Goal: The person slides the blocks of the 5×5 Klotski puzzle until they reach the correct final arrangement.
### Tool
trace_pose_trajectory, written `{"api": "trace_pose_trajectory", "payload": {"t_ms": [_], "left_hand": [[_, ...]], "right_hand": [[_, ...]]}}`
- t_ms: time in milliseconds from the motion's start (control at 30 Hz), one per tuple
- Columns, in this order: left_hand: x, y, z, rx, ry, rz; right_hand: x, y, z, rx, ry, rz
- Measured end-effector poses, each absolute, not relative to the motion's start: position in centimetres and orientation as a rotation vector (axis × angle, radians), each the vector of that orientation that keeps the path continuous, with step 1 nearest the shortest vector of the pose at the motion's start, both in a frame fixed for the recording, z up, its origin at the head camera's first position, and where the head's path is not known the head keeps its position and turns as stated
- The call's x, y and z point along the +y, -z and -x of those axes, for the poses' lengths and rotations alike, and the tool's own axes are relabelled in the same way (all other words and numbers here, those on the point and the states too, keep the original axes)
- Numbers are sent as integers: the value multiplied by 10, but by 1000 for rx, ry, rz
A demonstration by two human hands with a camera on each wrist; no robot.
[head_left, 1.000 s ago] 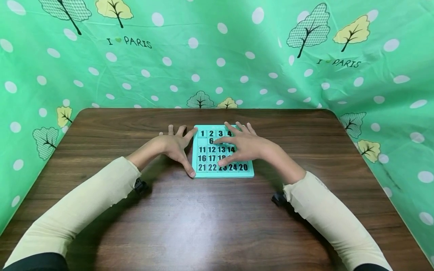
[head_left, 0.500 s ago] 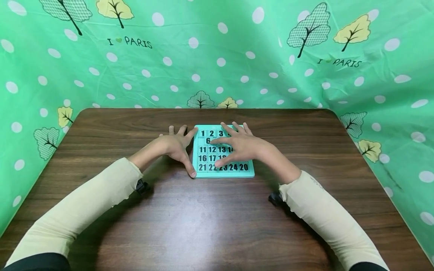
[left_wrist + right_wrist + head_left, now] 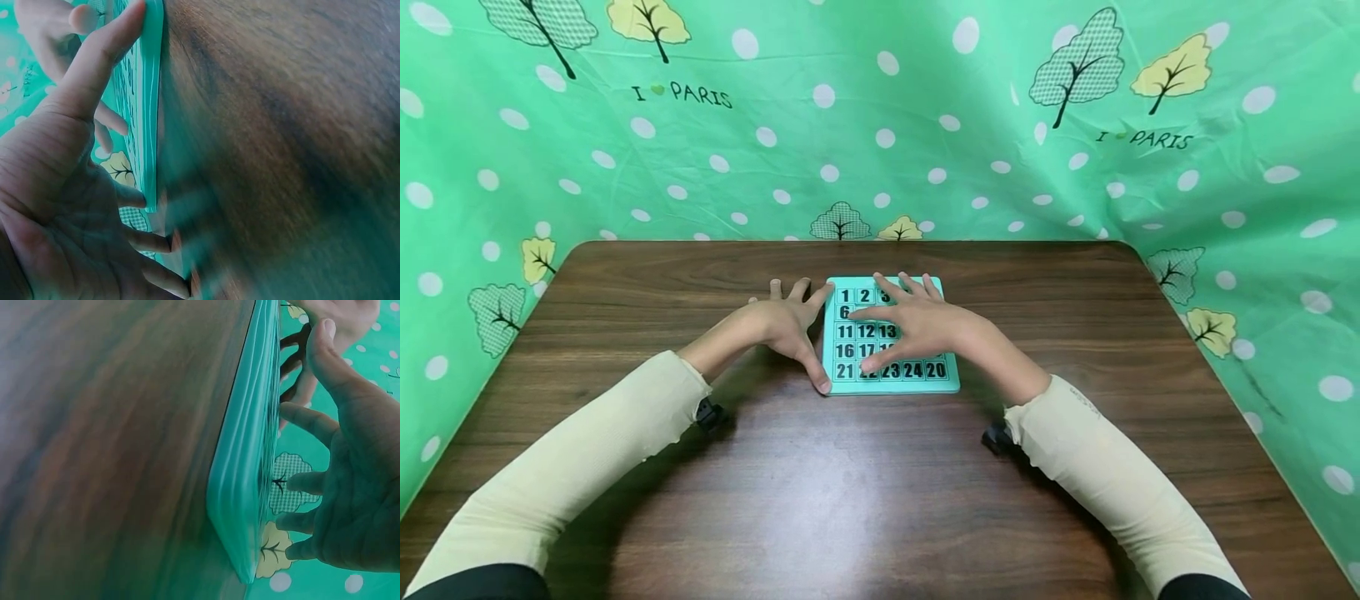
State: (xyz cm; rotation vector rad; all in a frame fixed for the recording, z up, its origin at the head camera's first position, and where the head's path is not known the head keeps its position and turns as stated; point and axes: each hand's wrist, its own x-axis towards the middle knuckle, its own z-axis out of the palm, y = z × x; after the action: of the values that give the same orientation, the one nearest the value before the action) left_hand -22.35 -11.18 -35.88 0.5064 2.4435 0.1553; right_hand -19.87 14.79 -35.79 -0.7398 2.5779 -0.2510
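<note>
A turquoise number slide puzzle [image 3: 892, 389] with black-numbered tiles lies flat on the table. My left hand [image 3: 786, 325] is spread along its left side, thumb at the near left corner and index finger at the far left corner. In the left wrist view, thumb [image 3: 94, 62] and index fingertip meet the puzzle's edge. Over the tiles is my right hand [image 3: 921, 323], fingers spread, its index fingertip at the right side of the 6 tile [image 3: 844, 312]. That tile is in the second row, leftmost column. The right hand hides several tiles to the right.
The puzzle rests on a dark wood table [image 3: 820, 500]. A green polka-dot cloth [image 3: 880, 100] with printed trees hangs behind and along both sides. Each sleeve [image 3: 595, 442] has a small black device at its wrist.
My right hand has moved left across the puzzle, and the 6 tile has slid from the second column to the first. The left hand has stayed at the puzzle's left side.
</note>
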Motion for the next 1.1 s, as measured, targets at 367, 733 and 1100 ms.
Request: {"api": "trace_pose_trajectory", "payload": {"t_ms": [367, 733, 1100], "left_hand": [[-114, 360, 223, 2435, -160, -503], [-114, 361, 224, 2427, -151, -504], [-114, 361, 223, 2441, -143, -498]], "right_hand": [[186, 351, 192, 2625, 318, 716], [197, 354, 189, 2623, 308, 687], [177, 354, 192, 2602, 281, 718]]}}
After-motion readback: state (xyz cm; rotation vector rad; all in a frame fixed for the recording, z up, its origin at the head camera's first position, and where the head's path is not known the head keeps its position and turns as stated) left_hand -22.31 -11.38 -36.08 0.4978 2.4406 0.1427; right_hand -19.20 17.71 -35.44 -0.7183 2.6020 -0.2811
